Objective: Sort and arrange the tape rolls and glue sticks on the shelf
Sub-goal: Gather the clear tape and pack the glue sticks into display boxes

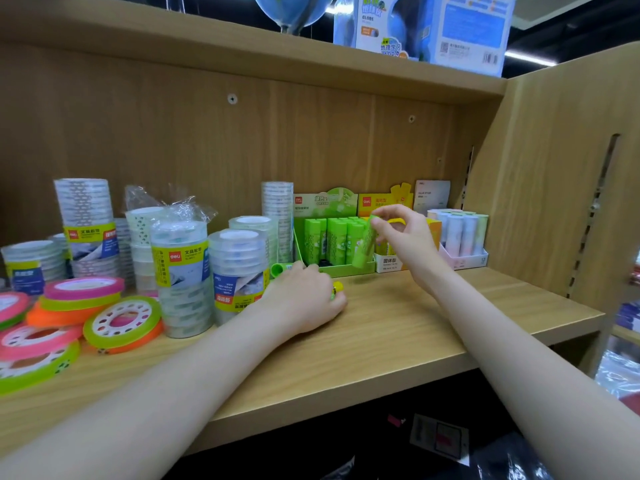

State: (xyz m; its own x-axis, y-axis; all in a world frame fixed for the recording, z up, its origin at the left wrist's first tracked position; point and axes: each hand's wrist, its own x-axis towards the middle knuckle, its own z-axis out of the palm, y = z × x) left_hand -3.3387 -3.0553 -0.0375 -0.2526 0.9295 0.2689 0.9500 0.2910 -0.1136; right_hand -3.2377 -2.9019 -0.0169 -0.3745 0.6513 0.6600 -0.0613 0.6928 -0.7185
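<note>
My right hand pinches the cap end of a green glue stick, holding it tilted over the right front corner of the green display box, where several green glue sticks stand. My left hand rests on the wooden shelf and grips a small yellow-capped glue stick. Another green glue stick lies just behind that hand. Stacks of clear tape rolls stand at the left, with flat coloured tape rolls in front of them.
A yellow glue box and a pink box of pastel glue sticks stand right of the green box. The shelf's side panel closes the right end. A boxed globe stands on the board above.
</note>
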